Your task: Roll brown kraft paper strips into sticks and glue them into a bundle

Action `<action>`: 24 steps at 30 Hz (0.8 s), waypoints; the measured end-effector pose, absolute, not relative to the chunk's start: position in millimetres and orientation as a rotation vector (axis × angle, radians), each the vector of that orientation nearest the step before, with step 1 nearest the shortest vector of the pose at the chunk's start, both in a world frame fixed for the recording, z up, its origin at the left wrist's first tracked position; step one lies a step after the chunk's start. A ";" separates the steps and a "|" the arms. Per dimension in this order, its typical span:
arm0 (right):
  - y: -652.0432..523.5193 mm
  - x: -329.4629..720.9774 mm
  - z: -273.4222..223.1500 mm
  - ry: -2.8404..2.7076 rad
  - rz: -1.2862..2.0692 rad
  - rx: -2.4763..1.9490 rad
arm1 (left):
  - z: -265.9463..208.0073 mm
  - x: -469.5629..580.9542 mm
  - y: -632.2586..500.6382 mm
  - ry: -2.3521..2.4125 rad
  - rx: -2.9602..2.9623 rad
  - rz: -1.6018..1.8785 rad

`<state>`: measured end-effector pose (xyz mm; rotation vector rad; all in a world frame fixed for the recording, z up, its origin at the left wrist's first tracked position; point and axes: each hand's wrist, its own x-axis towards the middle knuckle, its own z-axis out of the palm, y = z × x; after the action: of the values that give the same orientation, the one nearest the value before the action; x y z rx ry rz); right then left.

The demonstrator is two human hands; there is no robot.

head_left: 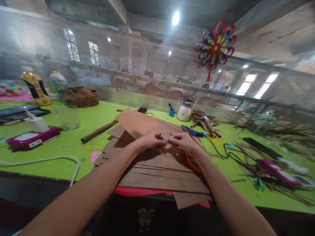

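Green table (88, 118) is overhung at its front edge by brown paper (159, 178); above it, a small piece (168, 143), pinched by left hand (153, 141) and right hand (181, 141), could be torn by uneven pulling.

no readable text, bottle label (36, 86) seemingly blurred

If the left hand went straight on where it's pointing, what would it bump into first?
Probably the bare right hand, which faces the bare left hand closely, with a small, blurry brownish piece seemingly pinched between them. Depth there is hard to judge.
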<state>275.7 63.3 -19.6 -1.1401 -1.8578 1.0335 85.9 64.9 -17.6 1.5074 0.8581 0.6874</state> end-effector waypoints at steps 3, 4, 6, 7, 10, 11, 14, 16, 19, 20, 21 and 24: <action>63.7 278.0 -18.9 -1.837 1.050 -1.123 | -18.1 83.2 65.8 0.842 1.468 0.670; 63.9 278.7 -18.6 -1.845 1.043 -1.113 | -18.6 82.5 66.2 0.844 1.451 0.665; 64.2 279.8 -18.1 -1.875 1.019 -1.093 | -20.2 81.8 67.1 0.851 1.422 0.667; 64.3 280.1 -18.0 -1.889 1.003 -1.085 | -21.1 81.9 67.5 0.857 1.401 0.671; 64.9 279.8 -18.8 -1.929 0.941 -1.080 | -23.7 83.5 68.4 0.857 1.340 0.694; 65.2 279.5 -19.4 -1.947 0.927 -1.083 | -24.2 84.1 68.6 0.853 1.347 0.700; 66.5 278.3 -21.8 -2.000 0.895 -1.083 | -24.5 85.7 68.1 0.849 1.444 0.707; 67.4 277.5 -23.0 -2.021 0.853 -1.081 | -23.9 86.7 67.2 0.867 1.482 0.702; 68.5 277.1 -23.6 -2.035 0.774 -1.097 | -22.7 88.9 65.9 0.892 1.501 0.721; 68.8 277.3 -23.4 -2.037 0.763 -1.103 | -22.4 89.8 65.6 0.893 1.519 0.734; 68.9 277.6 -23.1 -2.034 0.763 -1.108 | -22.1 90.8 65.3 0.896 1.546 0.745; 69.0 279.8 -21.3 -1.994 0.818 -1.111 | -21.4 92.4 65.1 0.931 1.635 0.758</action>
<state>279.8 69.0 -21.3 -1.1110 -1.9942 0.8181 92.4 65.1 -21.4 1.6346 0.9313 0.7576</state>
